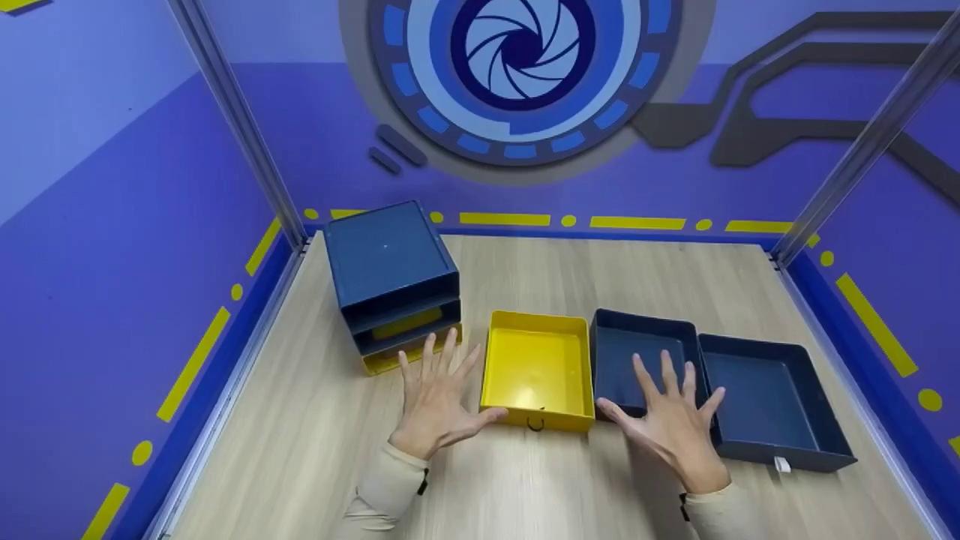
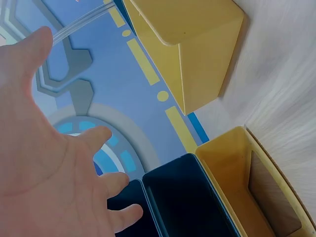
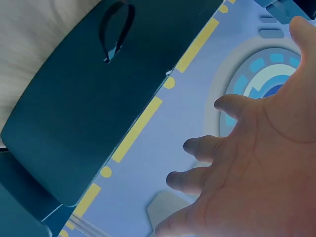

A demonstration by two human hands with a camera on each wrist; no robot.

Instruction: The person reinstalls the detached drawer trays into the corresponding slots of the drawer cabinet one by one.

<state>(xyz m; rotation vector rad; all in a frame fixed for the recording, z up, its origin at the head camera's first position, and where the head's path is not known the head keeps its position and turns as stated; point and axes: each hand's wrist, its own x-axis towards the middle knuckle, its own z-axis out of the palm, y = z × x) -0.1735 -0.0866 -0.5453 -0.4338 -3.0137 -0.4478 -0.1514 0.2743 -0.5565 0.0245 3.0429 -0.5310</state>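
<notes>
My left hand [image 1: 433,409] has its fingers spread between a stacked drawer cabinet [image 1: 397,255] and a yellow drawer [image 1: 536,364]; its thumb overlaps that drawer's front corner in the head view. Fingers wide apart, my right hand [image 1: 671,427] is over the front of a dark blue drawer [image 1: 622,337]. Neither hand holds anything. A second dark blue drawer [image 1: 765,394] lies to the right, with a white tab on its front. The yellow drawer has a dark loop pull. In the right wrist view a black loop [image 3: 116,29] hangs on a dark blue front.
The cabinet's open slots, two dark blue and a yellow bottom one [image 2: 224,150], face the front. Wooden table [image 1: 510,495] surface lies under everything. Blue printed walls [image 1: 285,135] with metal corner posts [image 1: 240,112] enclose the back and sides.
</notes>
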